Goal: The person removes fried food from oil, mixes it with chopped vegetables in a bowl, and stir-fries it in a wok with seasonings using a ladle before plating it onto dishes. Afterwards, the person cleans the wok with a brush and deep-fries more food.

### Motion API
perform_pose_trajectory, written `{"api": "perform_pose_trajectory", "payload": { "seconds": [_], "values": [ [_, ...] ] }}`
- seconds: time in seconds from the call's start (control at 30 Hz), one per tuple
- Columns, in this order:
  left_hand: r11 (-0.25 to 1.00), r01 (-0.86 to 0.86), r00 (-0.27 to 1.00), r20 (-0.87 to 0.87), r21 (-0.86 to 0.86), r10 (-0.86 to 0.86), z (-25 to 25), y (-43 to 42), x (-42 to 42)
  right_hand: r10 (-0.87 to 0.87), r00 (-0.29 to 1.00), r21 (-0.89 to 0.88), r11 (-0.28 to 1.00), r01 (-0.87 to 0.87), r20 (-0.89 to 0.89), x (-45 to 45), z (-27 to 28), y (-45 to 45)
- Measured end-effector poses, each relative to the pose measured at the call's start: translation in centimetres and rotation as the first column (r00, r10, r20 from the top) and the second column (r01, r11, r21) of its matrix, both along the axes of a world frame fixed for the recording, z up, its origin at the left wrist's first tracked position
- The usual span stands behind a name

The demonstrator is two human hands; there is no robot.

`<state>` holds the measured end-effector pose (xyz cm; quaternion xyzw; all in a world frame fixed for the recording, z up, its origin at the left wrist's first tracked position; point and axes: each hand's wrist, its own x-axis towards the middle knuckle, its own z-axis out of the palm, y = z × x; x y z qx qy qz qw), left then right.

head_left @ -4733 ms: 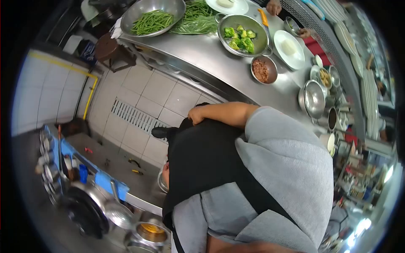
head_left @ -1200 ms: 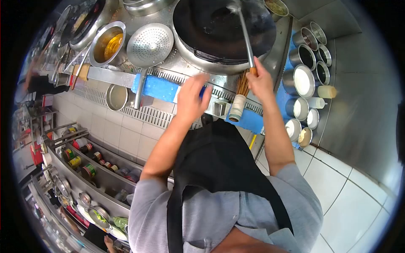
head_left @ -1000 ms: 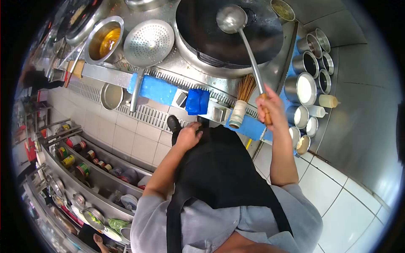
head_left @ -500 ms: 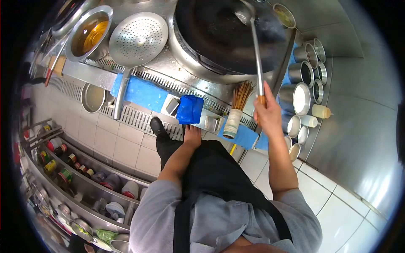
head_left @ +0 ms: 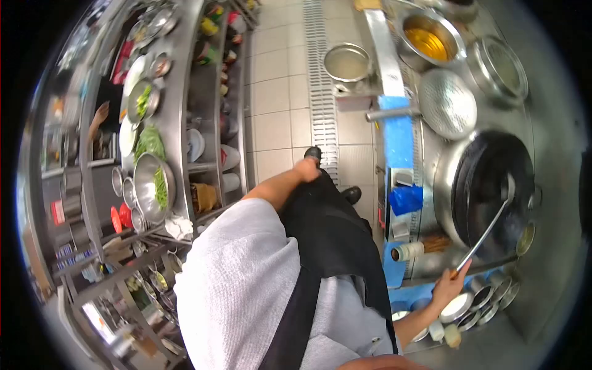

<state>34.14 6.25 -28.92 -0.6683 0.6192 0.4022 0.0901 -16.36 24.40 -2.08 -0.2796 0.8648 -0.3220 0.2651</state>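
The right hand point(head_left: 449, 285) is grasping the wooden grip of a long-handled silver metal ladle point(head_left: 486, 234). The ladle is slanting across the near part of a large round black wok point(head_left: 487, 169) at right; its long axis is running diagonally from the hand toward the far right, and its bowl end is pointing away from the person, within the wok's rim. Whether the bowl is touching the wok, one cannot tell. The left hand point(head_left: 307, 169) is lying near the black apron point(head_left: 330, 228), its fingers seeming curled; whether it is clenching anything, one cannot tell.

One ladle and one wok are showing. Beyond the wok, one round perforated metal strainer point(head_left: 447, 103) is pointing its handle left. Left of the wok, one bright blue folded item point(head_left: 406, 200) is resting on the ledge, and one brown-bristled brush point(head_left: 425, 247) is lying nearer, bristles pointing right. Two squeeze bottles point(head_left: 436, 331) are standing near the right hand. On the left steel worktop point(head_left: 177, 117), one wide metal bowl point(head_left: 145, 179) is holding green beans point(head_left: 161, 188).
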Motion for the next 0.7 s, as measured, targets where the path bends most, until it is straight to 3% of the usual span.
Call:
{"api": "perform_pose_trajectory", "payload": {
  "seconds": [0.07,0.13,0.2,0.27,0.33,0.37,0.4,0.43,0.47,0.5,0.57,0.6,0.7],
  "values": [
    [0.952,-0.288,0.957,-0.026,-0.098,0.287,0.4,-1.5,6.6,0.045,0.999,0.035,0.998,-0.045,-0.01,-0.4,0.2,0.0],
    [0.861,-0.43,0.903,-0.123,-0.27,0.412,-0.4,-3.1,13.4,0.047,0.998,0.046,0.998,-0.045,-0.036,-0.1,-0.1,-0.2],
    [0.695,-0.636,0.77,-0.21,-0.335,0.602,5.3,-4.8,17.0,0.036,0.999,0.016,0.999,-0.036,-0.032,1.0,-0.1,-1.2],
    [0.503,-0.805,0.593,-0.399,-0.314,0.7,4.8,-6.8,22.5,-0.001,1.0,0.018,1.0,0.001,-0.005,2.4,0.2,-2.0],
    [0.287,-0.922,0.388,-0.619,-0.261,0.683,2.5,-9.0,29.1,-0.025,0.999,0.008,1.0,0.025,0.024,2.8,-0.4,-1.7],
    [0.219,-0.946,0.324,-0.695,-0.238,0.642,3.8,-10.1,31.7,-0.024,1.0,0.001,1.0,0.024,-0.005,2.9,-1.0,-1.5],
    [0.148,-0.983,0.176,-0.767,-0.107,0.618,8.1,-11.1,32.8,-0.025,0.999,-0.001,1.0,0.025,-0.037,3.0,-1.4,-1.2],
    [0.097,-0.977,0.211,-0.784,-0.191,0.584,8.2,-12.6,36.4,-0.029,0.997,0.001,1.0,0.029,-0.069,3.3,-1.4,-1.3],
    [0.052,-0.996,0.087,-0.845,-0.069,0.527,9.9,-13.9,39.1,-0.042,0.996,0.08,0.996,0.049,-0.085,4.0,-0.7,-1.8],
    [-0.006,-1.0,0.022,-0.864,-0.029,0.503,12.5,-15.3,41.1,0.022,0.982,0.086,0.996,-0.006,-0.188,4.3,-0.9,-1.9],
    [-0.155,-0.988,-0.054,-0.871,-0.025,0.489,12.9,-18.7,47.7,0.151,0.91,0.125,0.986,-0.11,-0.386,2.9,-2.8,-1.1],
    [-0.098,-0.994,-0.014,-0.843,-0.046,0.538,13.0,-19.8,51.4,0.189,0.872,0.184,0.976,-0.116,-0.452,2.8,-2.8,-0.5],
    [-0.251,-0.967,-0.109,-0.837,-0.035,0.537,12.7,-23.8,58.7,0.296,0.716,0.358,0.931,-0.069,-0.632,4.7,-1.3,-0.9]
  ]
}}
